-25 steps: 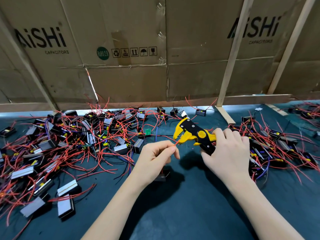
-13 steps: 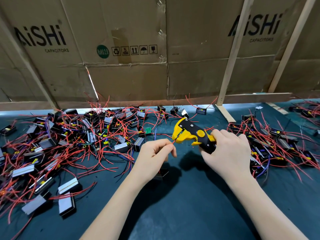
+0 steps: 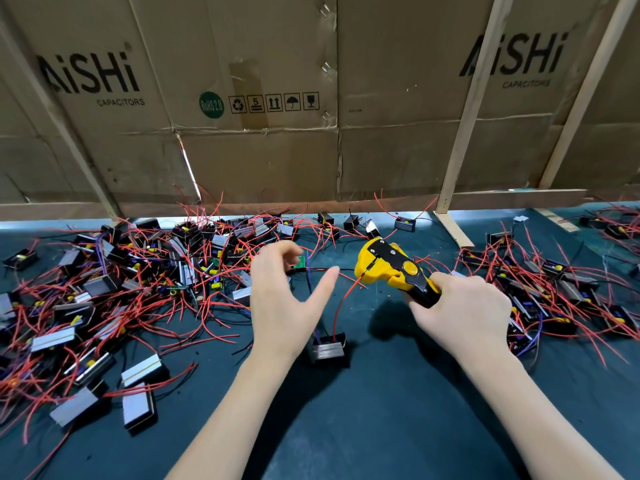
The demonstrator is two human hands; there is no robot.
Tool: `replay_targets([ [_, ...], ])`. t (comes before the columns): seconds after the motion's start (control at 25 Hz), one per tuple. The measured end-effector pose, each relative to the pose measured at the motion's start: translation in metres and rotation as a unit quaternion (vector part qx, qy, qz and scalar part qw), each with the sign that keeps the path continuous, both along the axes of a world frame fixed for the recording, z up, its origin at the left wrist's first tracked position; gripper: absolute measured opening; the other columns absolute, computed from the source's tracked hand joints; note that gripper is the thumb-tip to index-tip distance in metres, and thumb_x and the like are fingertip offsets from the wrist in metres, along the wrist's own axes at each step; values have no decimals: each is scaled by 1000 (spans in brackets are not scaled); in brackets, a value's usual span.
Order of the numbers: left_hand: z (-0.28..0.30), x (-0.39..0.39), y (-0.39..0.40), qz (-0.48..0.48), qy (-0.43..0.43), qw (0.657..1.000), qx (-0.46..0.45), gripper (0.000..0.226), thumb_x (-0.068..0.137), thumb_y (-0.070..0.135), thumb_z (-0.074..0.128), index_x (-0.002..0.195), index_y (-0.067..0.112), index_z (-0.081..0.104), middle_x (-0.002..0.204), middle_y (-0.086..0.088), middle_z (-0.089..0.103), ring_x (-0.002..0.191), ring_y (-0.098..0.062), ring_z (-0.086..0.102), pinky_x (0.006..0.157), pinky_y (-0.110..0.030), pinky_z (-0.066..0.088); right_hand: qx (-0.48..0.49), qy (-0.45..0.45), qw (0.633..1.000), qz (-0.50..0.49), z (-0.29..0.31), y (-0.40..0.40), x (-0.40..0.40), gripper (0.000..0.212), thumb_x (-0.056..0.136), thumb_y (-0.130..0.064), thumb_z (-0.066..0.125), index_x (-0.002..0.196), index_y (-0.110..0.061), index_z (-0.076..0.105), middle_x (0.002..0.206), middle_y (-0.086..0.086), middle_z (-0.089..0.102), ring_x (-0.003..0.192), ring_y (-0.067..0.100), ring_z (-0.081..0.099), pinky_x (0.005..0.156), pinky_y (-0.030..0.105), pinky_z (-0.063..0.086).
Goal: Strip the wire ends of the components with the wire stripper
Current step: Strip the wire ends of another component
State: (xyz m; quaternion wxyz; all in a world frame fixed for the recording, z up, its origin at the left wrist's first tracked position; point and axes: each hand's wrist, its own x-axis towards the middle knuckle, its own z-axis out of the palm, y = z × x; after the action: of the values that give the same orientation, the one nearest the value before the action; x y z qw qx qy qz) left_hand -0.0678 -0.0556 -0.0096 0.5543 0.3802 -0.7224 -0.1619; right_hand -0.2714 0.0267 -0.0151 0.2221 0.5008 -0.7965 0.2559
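My right hand (image 3: 460,313) grips the handles of the yellow and black wire stripper (image 3: 391,270), its jaws pointing left. A thin red wire (image 3: 341,306) runs from the jaws down to a small black component (image 3: 327,348) lying on the mat between my hands. My left hand (image 3: 280,299) hovers just left of that wire with fingers spread and thumb out, holding nothing.
A big heap of black components with red wires (image 3: 121,292) covers the mat's left side; a second pile (image 3: 554,289) lies at the right. Cardboard sheets (image 3: 263,140) braced by wooden strips (image 3: 464,140) wall off the back. The dark green mat (image 3: 363,427) stretches toward me.
My left hand has let go of the red wire and opened, drifting left. The stripper stays in my right hand, with the wire's end still at its jaws.
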Motion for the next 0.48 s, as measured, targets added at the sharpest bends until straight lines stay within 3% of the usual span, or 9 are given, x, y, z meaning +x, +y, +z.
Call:
replay_targets([
  [0.08,-1,5,-8,38,-36,995,85,58,69,47,83,106,18,49,102,5,49,94,-14,45,81,-21,35,-16,5,1000,-8,-2,-2,-1,42,62,-44,85,55,-14,56,49,6,52,51,34,57,52,25,22],
  [0.2,-10,9,-16,-23,-112,972,204,43,69,33,86,94,16,56,90,2,59,79,-16,55,73,-24,43,-63,18,998,-17,-8,-6,-7,51,78,-61,62,77,-10,56,70,8,58,70,35,58,64,39,34],
  [0.32,-17,8,-18,-38,-146,967,205,20,76,25,82,81,17,64,69,5,65,64,-12,59,71,-27,49,-106,-17,994,-24,-7,-7,-11,52,80,-63,51,80,-11,52,73,8,56,72,35,57,67,41,35],
  [0.48,-21,-7,-10,-43,-166,964,203,28,79,49,73,91,26,63,74,10,64,62,-7,53,70,-29,49,-116,-61,991,-15,-8,-7,-12,48,82,-59,62,80,-13,50,76,6,56,76,35,57,71,41,34],
])
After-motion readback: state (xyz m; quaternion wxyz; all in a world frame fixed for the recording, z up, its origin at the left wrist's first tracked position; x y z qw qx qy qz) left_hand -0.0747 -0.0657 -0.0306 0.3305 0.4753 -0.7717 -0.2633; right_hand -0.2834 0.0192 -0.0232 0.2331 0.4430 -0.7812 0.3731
